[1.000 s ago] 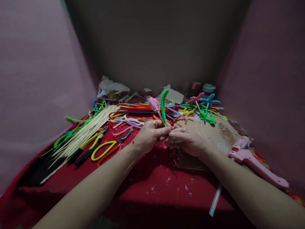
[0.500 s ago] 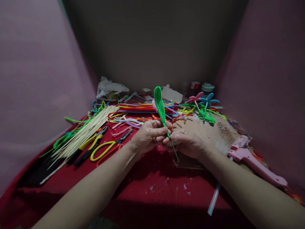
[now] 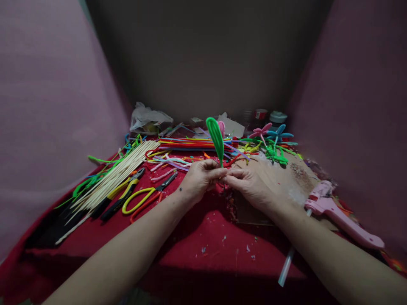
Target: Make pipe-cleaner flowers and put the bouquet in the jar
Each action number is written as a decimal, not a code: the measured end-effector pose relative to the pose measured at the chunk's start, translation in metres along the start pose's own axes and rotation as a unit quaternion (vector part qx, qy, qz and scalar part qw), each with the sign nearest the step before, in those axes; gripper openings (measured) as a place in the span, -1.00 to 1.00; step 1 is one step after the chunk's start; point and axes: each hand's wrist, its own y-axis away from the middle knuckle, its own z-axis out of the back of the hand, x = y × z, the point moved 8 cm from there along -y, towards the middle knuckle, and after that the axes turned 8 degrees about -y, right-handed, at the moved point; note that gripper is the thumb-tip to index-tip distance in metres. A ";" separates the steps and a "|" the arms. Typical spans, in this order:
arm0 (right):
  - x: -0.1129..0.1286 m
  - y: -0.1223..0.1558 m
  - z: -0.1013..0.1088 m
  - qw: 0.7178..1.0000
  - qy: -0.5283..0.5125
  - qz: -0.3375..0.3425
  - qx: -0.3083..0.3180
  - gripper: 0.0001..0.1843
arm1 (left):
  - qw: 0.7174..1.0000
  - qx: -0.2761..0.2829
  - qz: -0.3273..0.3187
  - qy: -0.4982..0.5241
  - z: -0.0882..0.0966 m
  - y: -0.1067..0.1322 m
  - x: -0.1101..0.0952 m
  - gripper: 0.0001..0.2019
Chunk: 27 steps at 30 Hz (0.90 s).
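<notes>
Nearest, and below the green leaf [image 3: 215, 137], small scraps [image 3: 204, 250] dot the red cloth [image 3: 178, 254] over the bench. Below and to the right of the leaf, a clear glue stick [image 3: 288, 266] slants out past the right forearm; a pink glue gun [image 3: 337, 212] lies farther right of the leaf.

The leaf stands nearly upright, leaning a little left at its tip, above the 2 hands. At its base the grip of the left hand [image 3: 199, 178] pinches it between thumb and fingers. The right hand [image 3: 251, 186] brings its fingertips up to the same base; whether that grip pinches anything, I cannot tell. A pink flower head [image 3: 221, 128] shows partly behind the leaf.

Left of the leaf lie scissors [image 3: 160, 186], then pliers [image 3: 130, 186], then pale sticks [image 3: 111, 186]. Right of it is cardboard [image 3: 280, 173]. Beyond the leaf runs a bundle of coloured pipe cleaners [image 3: 190, 144]; farther off, a plastic bag [image 3: 146, 115] sits to its left and a lidded jar [image 3: 278, 116] to its right
</notes>
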 end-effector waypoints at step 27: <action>-0.010 -0.003 -0.009 0.992 -0.090 -0.026 0.084 -0.65 | 0.982 0.124 0.046 0.137 -0.008 -0.006 0.006 -0.78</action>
